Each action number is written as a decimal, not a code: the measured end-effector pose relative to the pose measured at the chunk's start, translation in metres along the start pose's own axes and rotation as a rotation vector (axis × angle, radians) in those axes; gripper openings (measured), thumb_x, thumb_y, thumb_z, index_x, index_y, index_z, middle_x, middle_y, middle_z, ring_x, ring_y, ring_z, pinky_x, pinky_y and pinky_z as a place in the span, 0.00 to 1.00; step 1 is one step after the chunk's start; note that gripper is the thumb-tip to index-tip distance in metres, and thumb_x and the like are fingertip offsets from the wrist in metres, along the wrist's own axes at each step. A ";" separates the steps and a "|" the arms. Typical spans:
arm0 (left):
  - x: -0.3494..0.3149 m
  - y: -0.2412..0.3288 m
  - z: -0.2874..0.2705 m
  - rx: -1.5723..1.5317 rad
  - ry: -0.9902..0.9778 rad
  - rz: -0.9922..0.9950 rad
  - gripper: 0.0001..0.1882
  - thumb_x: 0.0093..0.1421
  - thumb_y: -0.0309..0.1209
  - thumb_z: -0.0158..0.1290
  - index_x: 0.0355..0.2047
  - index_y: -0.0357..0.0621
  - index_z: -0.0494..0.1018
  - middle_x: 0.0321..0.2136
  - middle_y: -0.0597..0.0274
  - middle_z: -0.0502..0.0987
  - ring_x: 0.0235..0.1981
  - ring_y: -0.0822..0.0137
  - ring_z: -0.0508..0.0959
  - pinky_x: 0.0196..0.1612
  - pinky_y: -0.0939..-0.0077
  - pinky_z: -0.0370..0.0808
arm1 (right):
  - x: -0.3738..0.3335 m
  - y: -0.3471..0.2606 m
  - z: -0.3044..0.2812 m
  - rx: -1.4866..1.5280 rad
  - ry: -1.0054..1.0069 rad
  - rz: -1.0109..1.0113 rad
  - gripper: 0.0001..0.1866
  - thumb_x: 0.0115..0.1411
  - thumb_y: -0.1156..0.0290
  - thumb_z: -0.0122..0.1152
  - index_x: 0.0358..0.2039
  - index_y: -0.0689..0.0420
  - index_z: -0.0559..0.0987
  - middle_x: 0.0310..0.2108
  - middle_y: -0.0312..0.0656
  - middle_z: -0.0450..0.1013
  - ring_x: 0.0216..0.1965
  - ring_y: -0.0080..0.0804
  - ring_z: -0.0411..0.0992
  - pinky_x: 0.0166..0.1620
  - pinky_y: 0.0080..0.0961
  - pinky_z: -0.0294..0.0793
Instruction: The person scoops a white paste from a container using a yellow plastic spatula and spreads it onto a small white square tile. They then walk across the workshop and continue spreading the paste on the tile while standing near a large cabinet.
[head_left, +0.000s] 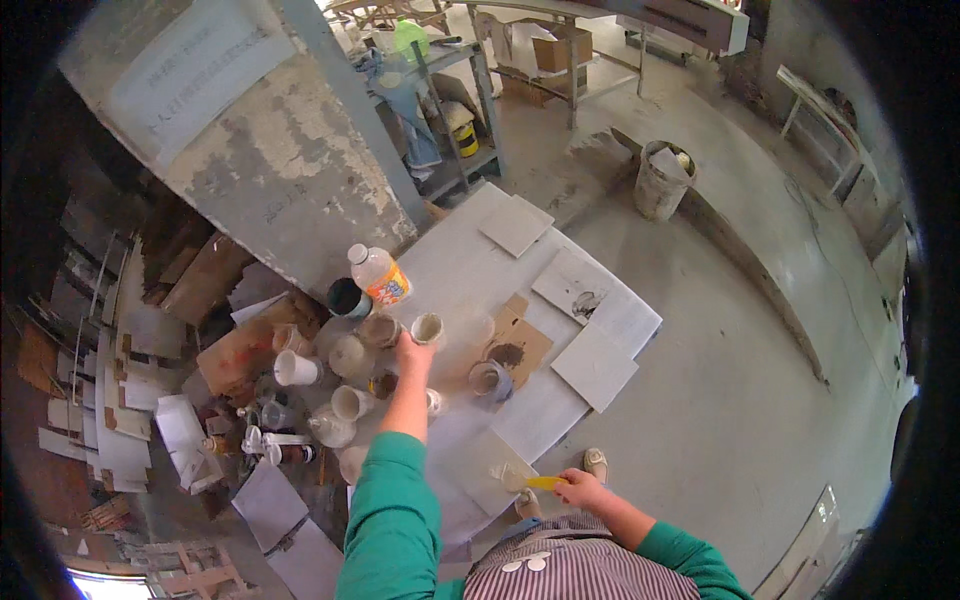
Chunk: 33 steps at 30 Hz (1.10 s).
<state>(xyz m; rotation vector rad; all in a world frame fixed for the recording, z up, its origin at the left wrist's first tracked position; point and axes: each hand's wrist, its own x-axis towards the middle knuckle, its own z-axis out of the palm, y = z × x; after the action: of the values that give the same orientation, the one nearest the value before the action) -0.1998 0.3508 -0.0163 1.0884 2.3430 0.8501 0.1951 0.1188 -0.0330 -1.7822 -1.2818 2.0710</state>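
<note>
My left hand (414, 350) reaches across the white table and is closed on a small cup (427, 327) with a greyish rim. Low in front of my apron, my right hand (582, 488) grips a yellow-handled scraper (545, 483); its pale blade lies over a light board (490, 466) at the table's near edge. Around my left hand stand several tubs and cups, among them a brownish cup (380, 330) and a white cup (351, 403). Behind them are a clear bottle with an orange label (378, 274) and a dark cup (347, 298).
A murky plastic cup (490, 380) stands by cardboard (530, 345) bearing a dark patch. Flat square tiles (595, 367) lie along the right edge. A peeling pillar (300, 160) rises behind the table. On the floor stands a bucket (662, 180) beside a long strip (750, 260).
</note>
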 end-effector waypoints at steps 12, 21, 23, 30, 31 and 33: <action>-0.021 0.105 -0.020 0.370 -0.214 0.603 0.38 0.45 0.31 0.65 0.58 0.49 0.66 0.49 0.46 0.74 0.54 0.45 0.71 0.58 0.55 0.69 | 0.013 -0.002 0.000 -0.049 -0.100 -0.025 0.20 0.60 0.63 0.57 0.48 0.62 0.77 0.29 0.42 0.79 0.29 0.30 0.77 0.34 0.27 0.76; 0.013 0.145 -0.050 0.313 -0.271 0.591 0.35 0.45 0.33 0.65 0.55 0.47 0.68 0.50 0.47 0.73 0.55 0.47 0.71 0.58 0.58 0.69 | 0.006 -0.012 -0.013 -0.070 -0.119 0.009 0.18 0.58 0.64 0.58 0.45 0.61 0.78 0.29 0.43 0.79 0.28 0.32 0.78 0.34 0.28 0.77; 0.007 0.150 -0.088 0.373 -0.236 0.618 0.35 0.45 0.34 0.65 0.55 0.44 0.68 0.51 0.47 0.72 0.56 0.48 0.70 0.58 0.58 0.69 | 0.006 -0.014 -0.013 -0.145 -0.092 -0.038 0.17 0.58 0.65 0.57 0.45 0.61 0.78 0.29 0.44 0.79 0.28 0.32 0.78 0.35 0.28 0.77; -0.026 0.130 -0.111 0.536 -0.244 0.464 0.36 0.45 0.35 0.67 0.55 0.43 0.67 0.52 0.46 0.71 0.56 0.48 0.69 0.60 0.59 0.68 | 0.005 -0.029 -0.017 -0.091 -0.170 0.005 0.17 0.59 0.65 0.56 0.44 0.63 0.78 0.29 0.43 0.80 0.29 0.33 0.78 0.37 0.28 0.76; -0.027 0.125 -0.106 0.554 -0.244 0.426 0.36 0.45 0.36 0.67 0.55 0.43 0.68 0.52 0.46 0.71 0.56 0.48 0.70 0.60 0.58 0.68 | 0.004 -0.029 -0.018 -0.091 -0.169 -0.023 0.17 0.59 0.65 0.56 0.44 0.62 0.78 0.29 0.43 0.80 0.29 0.33 0.78 0.37 0.28 0.76; -0.027 0.115 -0.100 0.583 -0.226 0.414 0.37 0.45 0.36 0.68 0.56 0.45 0.68 0.52 0.46 0.72 0.56 0.48 0.70 0.60 0.58 0.68 | 0.005 -0.028 -0.019 -0.080 -0.193 -0.052 0.17 0.59 0.63 0.56 0.44 0.62 0.79 0.30 0.44 0.80 0.30 0.34 0.78 0.38 0.29 0.76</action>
<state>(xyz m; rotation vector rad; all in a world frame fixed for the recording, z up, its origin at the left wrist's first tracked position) -0.1814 0.3524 0.1374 1.8403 2.2533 0.1282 0.1983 0.1490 -0.0179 -1.5921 -1.4624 2.2385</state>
